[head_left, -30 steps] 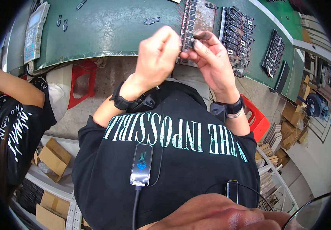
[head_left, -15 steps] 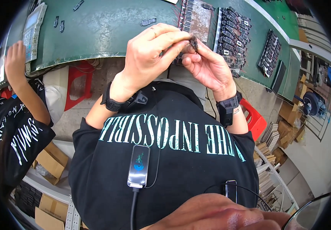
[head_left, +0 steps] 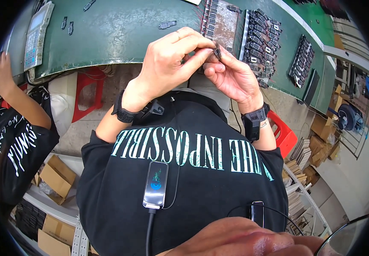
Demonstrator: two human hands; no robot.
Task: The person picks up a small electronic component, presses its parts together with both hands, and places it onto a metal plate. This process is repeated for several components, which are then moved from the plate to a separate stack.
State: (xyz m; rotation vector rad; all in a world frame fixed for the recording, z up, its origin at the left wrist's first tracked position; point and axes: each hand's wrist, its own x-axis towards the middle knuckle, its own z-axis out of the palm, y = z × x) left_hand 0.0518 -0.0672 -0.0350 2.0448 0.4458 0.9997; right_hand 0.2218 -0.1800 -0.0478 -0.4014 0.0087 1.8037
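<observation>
A small black part (head_left: 217, 53) is pinched between the fingertips of both hands above the bench's near edge. The fingers cover much of it, so its exact kind cannot be told. My left hand (head_left: 163, 62) comes at it from the left, with thumb and forefinger closed on its near side. My right hand (head_left: 235, 81) grips it from the right between thumb and forefinger, palm partly turned up and the other fingers curled. Just beyond the hands, a row of small black modules (head_left: 210, 20) with thin red wires lies beside a worn metal plate (head_left: 226, 23).
On the green bench (head_left: 107, 32), loose black modules (head_left: 167, 24) lie at the left and middle. Trays of black modules (head_left: 259, 42) and another batch (head_left: 302, 62) stand at right. A keypad instrument (head_left: 37, 36) sits far left, near a co-worker's hand (head_left: 3, 72). Red stools (head_left: 282, 132) flank me.
The co-worker's arm at the left has shifted farther left and a little down. My hands keep hold of the small black part, with only slight finger movement.
</observation>
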